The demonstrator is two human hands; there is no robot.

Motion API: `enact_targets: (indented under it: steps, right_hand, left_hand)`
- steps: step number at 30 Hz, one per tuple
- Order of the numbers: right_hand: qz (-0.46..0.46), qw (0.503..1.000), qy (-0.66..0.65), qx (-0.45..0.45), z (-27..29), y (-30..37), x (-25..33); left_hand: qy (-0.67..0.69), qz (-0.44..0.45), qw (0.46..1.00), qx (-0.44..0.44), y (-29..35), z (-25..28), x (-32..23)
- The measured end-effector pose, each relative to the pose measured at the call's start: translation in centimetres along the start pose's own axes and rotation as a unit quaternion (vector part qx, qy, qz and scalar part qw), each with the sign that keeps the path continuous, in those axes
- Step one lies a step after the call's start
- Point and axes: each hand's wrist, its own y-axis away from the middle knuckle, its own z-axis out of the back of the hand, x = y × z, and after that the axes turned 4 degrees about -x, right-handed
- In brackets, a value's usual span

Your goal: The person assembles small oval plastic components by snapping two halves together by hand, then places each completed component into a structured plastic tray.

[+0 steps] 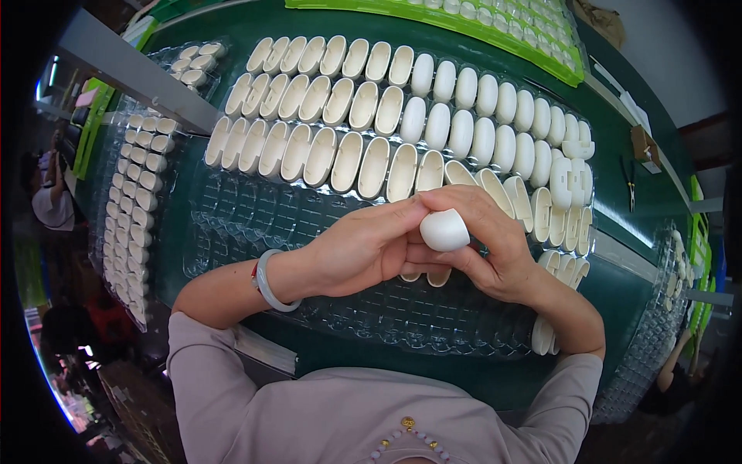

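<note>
In front of my chest, a small glossy white rounded plastic shell [444,230] is held between both hands. My right hand [498,247] curls round its right side, thumb below and index finger above. My left hand [363,246] reaches in from the left, its thumb tip at the shell's upper edge and its other fingers partly hidden behind it. Below the hands lies a clear plastic blister tray [255,220]. Beyond them stand rows of cream open shells [319,157], with closed white shells [461,133] to their right.
Another clear tray of small cream pieces [135,209] lies at the left, beside a grey metal post [139,73]. A green-edged tray [464,35] stands at the far side. Pliers [631,185] lie at the right on the green table [610,205]. Other people are partly visible at both sides.
</note>
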Motion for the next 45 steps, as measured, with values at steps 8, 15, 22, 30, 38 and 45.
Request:
enact_targets:
  steps: [8,15,22,30,38,45]
  right_hand:
    - [-0.049,0.997,-0.052,0.031,0.4,0.1,-0.1]
    - [-0.028,0.998,-0.049,0.036,0.5,-0.1,-0.1]
    - [-0.057,0.993,-0.084,0.054,0.9,0.1,-0.1]
    - [-0.014,0.996,-0.050,0.077,1.3,-0.3,-0.5]
    - [-0.134,0.984,-0.112,0.024,0.6,0.5,1.0]
    - [-0.004,0.997,-0.079,0.017,0.8,0.3,-0.3]
  left_hand:
    - [-0.019,-0.005,1.000,0.002,-0.1,0.4,0.3]
    - [-0.059,-0.026,0.998,-0.023,-0.1,0.0,0.0]
    - [-0.077,-0.032,0.996,-0.034,0.1,-0.5,-0.4]
    - [-0.113,-0.041,0.993,-0.022,0.0,-0.3,-0.2]
    - [-0.145,-0.083,0.986,-0.005,-0.4,-0.1,0.7]
    - [-0.190,-0.092,0.977,0.000,-0.6,-0.2,0.8]
